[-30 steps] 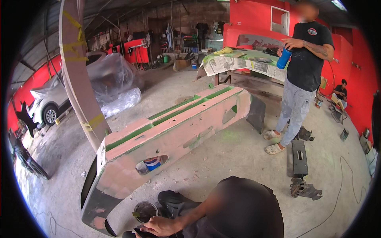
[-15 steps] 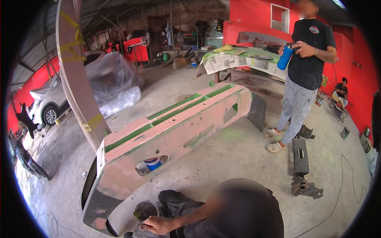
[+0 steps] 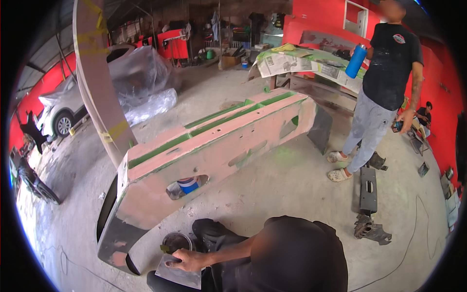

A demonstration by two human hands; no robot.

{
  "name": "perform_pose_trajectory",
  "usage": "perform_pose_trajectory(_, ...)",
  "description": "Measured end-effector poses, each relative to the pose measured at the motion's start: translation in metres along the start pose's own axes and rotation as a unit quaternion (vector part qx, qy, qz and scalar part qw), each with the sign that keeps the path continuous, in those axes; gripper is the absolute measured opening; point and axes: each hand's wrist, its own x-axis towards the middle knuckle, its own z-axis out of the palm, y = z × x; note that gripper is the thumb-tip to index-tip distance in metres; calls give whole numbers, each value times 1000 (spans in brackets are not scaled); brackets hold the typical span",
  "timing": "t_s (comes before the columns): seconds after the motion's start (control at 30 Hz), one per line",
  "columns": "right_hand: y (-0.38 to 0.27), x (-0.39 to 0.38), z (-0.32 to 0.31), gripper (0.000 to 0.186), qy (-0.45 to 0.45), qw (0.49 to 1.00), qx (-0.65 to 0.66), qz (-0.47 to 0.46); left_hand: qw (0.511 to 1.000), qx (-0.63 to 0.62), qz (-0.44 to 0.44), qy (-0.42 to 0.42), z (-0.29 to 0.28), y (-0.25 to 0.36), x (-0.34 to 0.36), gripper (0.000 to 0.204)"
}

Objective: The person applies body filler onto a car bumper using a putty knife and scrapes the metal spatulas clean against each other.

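Note:
My right arm reaches left across the lower middle of the head view from a black sleeve. At its end my right hand [image 3: 187,260] is closed on a flat grey plate [image 3: 184,278], fingers over its upper edge. Just beyond this hand stands a round tub [image 3: 191,239] with a dark inside. A small olive-green flat piece [image 3: 166,248] lies at the tub's left rim. My bent leg [image 3: 210,228] in black trousers is beside the tub. My left hand is out of view. Farther off, a large bumper [image 3: 160,165], patched pink, green and grey, lies on the floor.
A person [image 3: 389,68] stands at the right with a blue bottle [image 3: 356,62]. Near their feet lie a black metal part [image 3: 368,190] and a cable [image 3: 413,243]. A taped upright panel [image 3: 95,63] rises at the left, before a plastic-covered car [image 3: 136,73]. Another person [image 3: 424,117] is seated far right.
My right hand has moved slightly up and left, and more of the grey plate shows. The standing person has lowered one hand from the bottle. The whole view has shifted a little.

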Motion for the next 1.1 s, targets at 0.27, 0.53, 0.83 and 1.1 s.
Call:
perform_pose_trajectory(0.27, 9, -3, 6, 70, -17, 999, -40, 15, 998, -13, 13, 66, 112, -59, 41, 76)
perform_pose_trajectory(0.53, 19, 11, 16, 65, -26, 998, -16, 49, 959, -235, 132, 86, 136, -110, 12, 82)
perform_pose_trajectory(0.83, 34, 21, 18, 62, -20, 998, 39, 51, 924, -339, -18, 179, 137, -102, 28, 76)
perform_pose_trajectory(1.1, 12, 11, -2, 45, -59, 985, 122, 110, 902, -428, -37, -51, 75, -94, -9, 67)
